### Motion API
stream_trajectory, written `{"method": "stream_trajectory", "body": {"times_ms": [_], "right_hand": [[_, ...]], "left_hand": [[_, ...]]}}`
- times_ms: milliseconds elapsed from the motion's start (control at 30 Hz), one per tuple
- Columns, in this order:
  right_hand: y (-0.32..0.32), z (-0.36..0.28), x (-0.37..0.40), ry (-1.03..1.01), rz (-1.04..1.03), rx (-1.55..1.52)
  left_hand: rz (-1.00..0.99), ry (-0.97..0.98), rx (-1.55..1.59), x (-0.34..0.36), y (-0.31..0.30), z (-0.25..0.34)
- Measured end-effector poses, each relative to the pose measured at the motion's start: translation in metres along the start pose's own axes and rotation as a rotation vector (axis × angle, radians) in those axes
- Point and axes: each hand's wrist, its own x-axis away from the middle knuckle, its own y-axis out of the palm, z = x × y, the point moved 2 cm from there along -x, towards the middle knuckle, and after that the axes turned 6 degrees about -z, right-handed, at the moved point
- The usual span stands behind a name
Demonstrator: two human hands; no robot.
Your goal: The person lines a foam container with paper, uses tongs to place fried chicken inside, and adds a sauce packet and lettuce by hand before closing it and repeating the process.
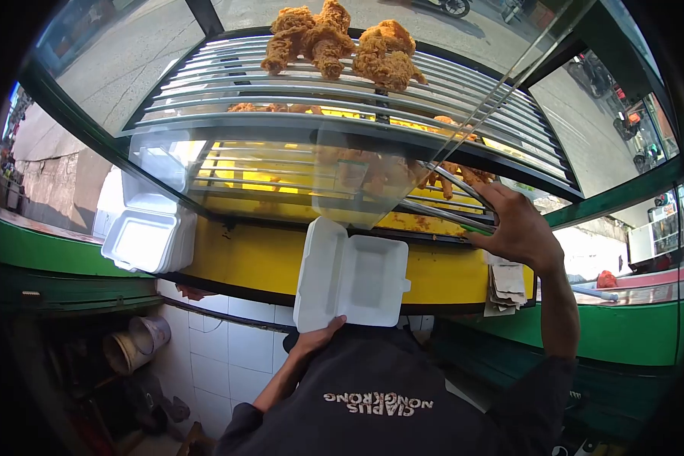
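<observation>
My left hand [321,337] grips the lower edge of a white foam takeaway box [372,280], its lid swung up to the left and its inside bare. Metal tongs [442,213] are in my right hand [521,231], their two arms spread apart and pointing left into the display case. Close to the tongs, fried chicken pieces [447,179] lie on the lower rack, partly hidden behind the glass pane [357,178]. Larger fried chicken pieces [387,55] rest on the upper rack [205,80].
A stack of open foam boxes [146,239] stands at the left on the yellow counter [251,262]. Paper sheets [507,285] hang at the counter's right end. Green frame bars [76,125] enclose the case. Buckets [137,342] sit below left, and a street lies beyond.
</observation>
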Motion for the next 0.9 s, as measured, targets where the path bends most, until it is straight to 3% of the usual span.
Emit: {"method": "stream_trajectory", "body": {"times_ms": [67, 567, 800, 900], "right_hand": [[0.005, 0.002, -0.013, -0.127, 0.086, 0.046], [-0.011, -0.024, -0.023, -0.018, 0.003, 0.273], [0.013, -0.013, -0.03, -0.142, 0.105, 0.358], [0.024, -0.004, -0.03, -0.103, 0.027, 0.249]], "left_hand": [[0.005, 0.04, -0.01, -0.004, 0.0, -0.011], [0.002, 0.108, -0.036, -0.002, 0.003, -0.012], [0.021, 0.116, -0.008, -0.004, 0.004, -0.014], [0.004, 0.095, 0.0, -0.003, 0.003, -0.014]]}}
